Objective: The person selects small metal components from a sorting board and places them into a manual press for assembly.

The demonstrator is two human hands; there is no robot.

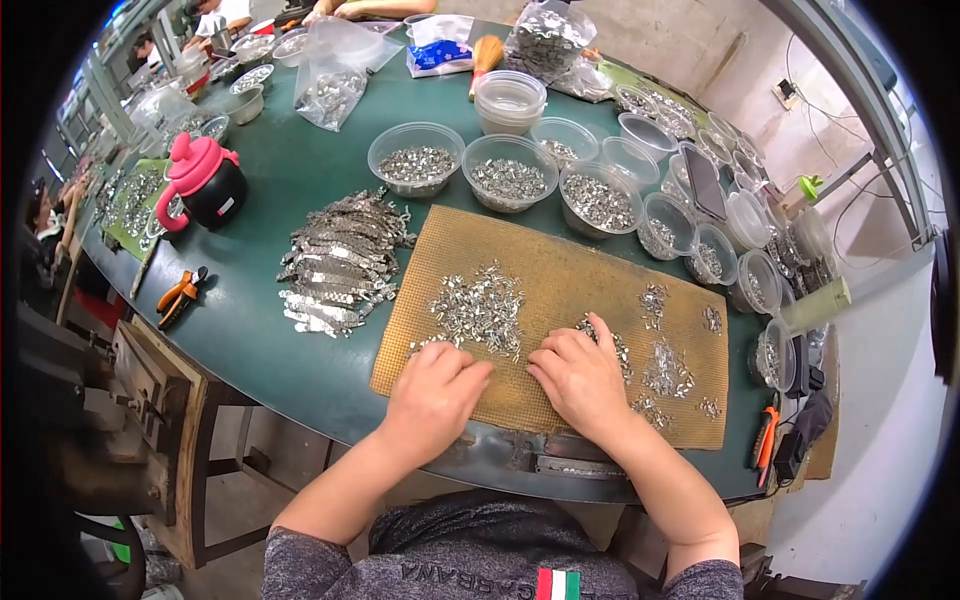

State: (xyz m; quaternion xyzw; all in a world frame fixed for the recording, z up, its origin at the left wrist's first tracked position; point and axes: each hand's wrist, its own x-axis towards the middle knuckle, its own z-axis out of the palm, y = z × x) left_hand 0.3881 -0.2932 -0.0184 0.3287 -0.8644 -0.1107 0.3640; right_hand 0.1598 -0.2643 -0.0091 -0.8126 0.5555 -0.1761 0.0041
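A tan textured mat (pixel 560 250) lies before me with small shiny metal pieces on it. My left hand (pixel 430 395) rests at the mat's front left with fingers curled together, just below a large loose pile of metal pieces (pixel 480 308). What its fingertips hold, if anything, is hidden. On the mat's middle, my right hand (pixel 582 378) bends its thumb and fingers together, one finger raised. It partly covers a darker heap of metal pieces (pixel 622 358), and its fingertips are hidden too. Smaller piles of metal pieces (pixel 665 370) sit to its right.
Stacked metal strips (pixel 340 260) lie left of the mat. Clear plastic bowls (pixel 507 172) of metal pieces line its far and right sides; a phone (pixel 703 182) rests on some. Pliers (pixel 182 296), a pink-lidded black jug (pixel 205 182) and orange-handled pliers (pixel 767 440) flank the green table. People sit far left.
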